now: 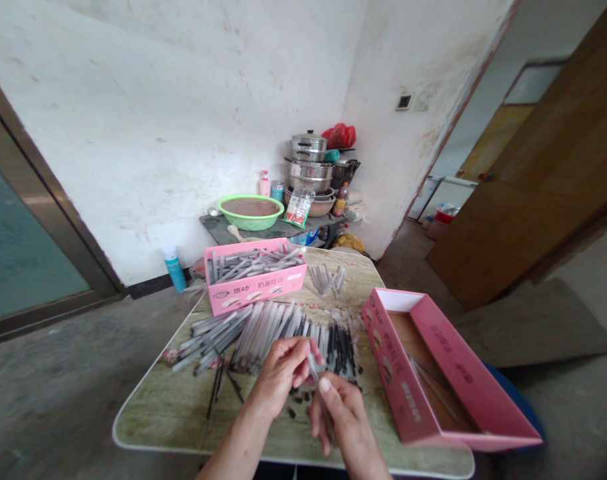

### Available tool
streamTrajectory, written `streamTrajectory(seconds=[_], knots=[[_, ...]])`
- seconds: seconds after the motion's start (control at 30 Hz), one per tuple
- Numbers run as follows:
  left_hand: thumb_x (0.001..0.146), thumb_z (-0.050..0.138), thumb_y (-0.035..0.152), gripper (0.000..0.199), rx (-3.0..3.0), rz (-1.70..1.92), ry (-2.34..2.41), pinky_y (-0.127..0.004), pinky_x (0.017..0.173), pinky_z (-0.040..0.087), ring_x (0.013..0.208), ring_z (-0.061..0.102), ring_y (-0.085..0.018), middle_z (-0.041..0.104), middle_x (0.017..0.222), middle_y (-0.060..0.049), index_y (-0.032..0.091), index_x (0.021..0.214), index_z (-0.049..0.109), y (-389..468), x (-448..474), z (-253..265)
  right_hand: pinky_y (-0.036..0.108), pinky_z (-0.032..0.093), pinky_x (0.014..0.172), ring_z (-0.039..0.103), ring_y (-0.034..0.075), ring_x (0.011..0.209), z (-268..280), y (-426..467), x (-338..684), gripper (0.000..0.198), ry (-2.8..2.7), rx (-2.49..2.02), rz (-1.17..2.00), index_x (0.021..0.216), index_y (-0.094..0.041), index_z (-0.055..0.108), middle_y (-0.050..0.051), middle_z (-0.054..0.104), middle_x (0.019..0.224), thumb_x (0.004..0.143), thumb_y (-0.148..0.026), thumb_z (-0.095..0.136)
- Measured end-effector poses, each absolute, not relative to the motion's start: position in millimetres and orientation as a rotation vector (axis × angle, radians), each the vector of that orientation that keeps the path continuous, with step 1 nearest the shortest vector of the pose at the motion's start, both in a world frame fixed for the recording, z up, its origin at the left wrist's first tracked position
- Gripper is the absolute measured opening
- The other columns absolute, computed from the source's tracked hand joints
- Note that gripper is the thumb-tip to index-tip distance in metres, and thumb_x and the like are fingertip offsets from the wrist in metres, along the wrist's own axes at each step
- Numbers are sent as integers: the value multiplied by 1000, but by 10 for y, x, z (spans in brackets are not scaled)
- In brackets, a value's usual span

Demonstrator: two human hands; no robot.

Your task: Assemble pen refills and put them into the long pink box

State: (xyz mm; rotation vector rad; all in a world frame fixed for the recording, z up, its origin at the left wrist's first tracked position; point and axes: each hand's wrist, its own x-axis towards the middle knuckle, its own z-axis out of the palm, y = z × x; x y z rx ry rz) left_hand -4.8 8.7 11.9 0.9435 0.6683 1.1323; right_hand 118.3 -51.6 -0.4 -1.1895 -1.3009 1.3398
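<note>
Above the front of the table, my left hand (285, 372) pinches the upper end of a translucent pen (312, 365). The pen's lower part sits in my right hand (342, 410), thumb along it; some of those fingers are blurred. Just beyond my hands lies a spread of clear pen barrels (263, 333). To its right are dark-filled pen pieces (337, 350), with small black bits (291, 413) scattered nearer me. Behind the spread, a pink box (256, 291) is heaped with grey-clear barrels (248, 264). A small group of clear pieces (326, 279) lies beside that box.
At the table's right edge stands a second pink box (396, 373) holding a few thin pens (436, 387). A side table (218, 230) against the wall carries a green basin (251, 222), stacked pots (311, 175) and bottles. An open wooden door (528, 193) is at right.
</note>
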Motion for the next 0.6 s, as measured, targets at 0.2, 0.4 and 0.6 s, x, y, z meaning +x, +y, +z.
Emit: streamTrajectory(seconds=[0.2, 0.4, 0.6], knots=[[82, 58, 47, 37, 941, 1147, 675, -17, 36, 16, 38, 30, -1, 65, 71, -7, 10, 80, 64, 71, -58, 120, 17, 20, 32, 18, 5, 28, 48, -554, 1186, 45, -1119, -1021, 1547, 75, -16, 58, -11, 31, 34, 90, -55, 42], [83, 58, 45, 35, 859, 1366, 781, -17, 39, 22, 42, 33, -2, 65, 72, -7, 10, 83, 64, -32, 121, 145, 23, 33, 51, 50, 13, 49, 34, -543, 1240, 36, -1718, -1519, 330, 79, -15, 65, 4, 57, 55, 93, -39, 41], [85, 56, 44, 35, 921, 1305, 719, -17, 40, 25, 40, 32, -2, 65, 72, -7, 10, 85, 64, -10, 61, 252, 20, 34, 44, 50, 12, 44, 131, -546, 1237, 41, -1531, -1385, 828, 89, -13, 66, 2, 58, 54, 91, -48, 44]])
